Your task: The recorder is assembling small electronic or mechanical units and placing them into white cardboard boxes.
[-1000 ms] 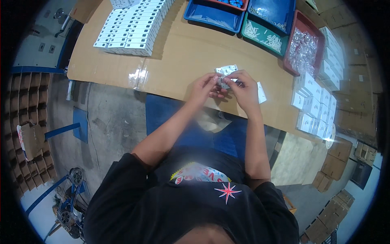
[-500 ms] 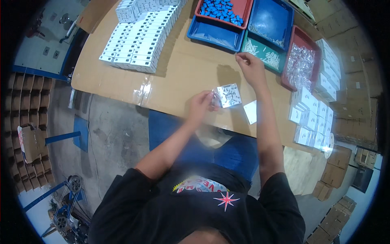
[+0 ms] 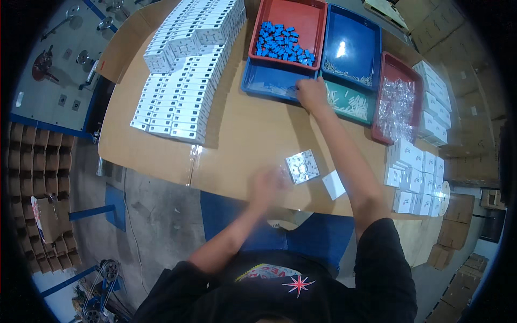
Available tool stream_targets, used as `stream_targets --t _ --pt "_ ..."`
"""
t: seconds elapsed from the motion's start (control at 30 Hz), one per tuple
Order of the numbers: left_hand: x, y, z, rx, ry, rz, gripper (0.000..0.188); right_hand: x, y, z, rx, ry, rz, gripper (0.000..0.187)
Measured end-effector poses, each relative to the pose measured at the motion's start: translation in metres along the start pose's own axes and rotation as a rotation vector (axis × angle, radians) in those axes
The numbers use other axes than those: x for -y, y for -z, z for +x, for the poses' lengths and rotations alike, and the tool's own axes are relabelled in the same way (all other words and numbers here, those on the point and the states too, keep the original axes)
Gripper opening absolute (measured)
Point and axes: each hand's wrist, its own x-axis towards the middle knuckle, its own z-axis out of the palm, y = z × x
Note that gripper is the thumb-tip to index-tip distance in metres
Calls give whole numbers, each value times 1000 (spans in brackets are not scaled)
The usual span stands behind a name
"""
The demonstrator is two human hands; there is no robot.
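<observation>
Brown tabletop (image 3: 242, 156) spreads wide: a printed white square (image 3: 302, 167) lies just right of the fingers of the left hand (image 3: 268, 185). Curled fingers of the right hand (image 3: 313, 96) reach where the small blue tray (image 3: 257, 75) meets the green tray (image 3: 362, 91) — seemingly picking, which calls for a fine pinch. How far they close, or on what, I cannot tell; blur hides the left fingers' opening and hold.

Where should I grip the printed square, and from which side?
Pinch the printed square by its near and far edges, probably best from the left: it lies printed face up, with the card and right forearm beyond its right edge and the left hand at its left.
</observation>
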Motion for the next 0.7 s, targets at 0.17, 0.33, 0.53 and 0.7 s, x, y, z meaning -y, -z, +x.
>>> stream_targets --t 0.17,0.33,0.53,0.7 --pt "-2 0 -3 -1 -30 -67 19 5 -2 -2 -13 -36 31 12" --pt "-1 0 -1 -33 -39 -20 19 6 4 3 84 -53 51 7" --pt "-2 0 -4 -45 8 -73 22 3 4 -4 29 -51 171 15" --pt "-6 -5 -6 -53 36 -64 24 0 11 -10 -39 -8 100 18"
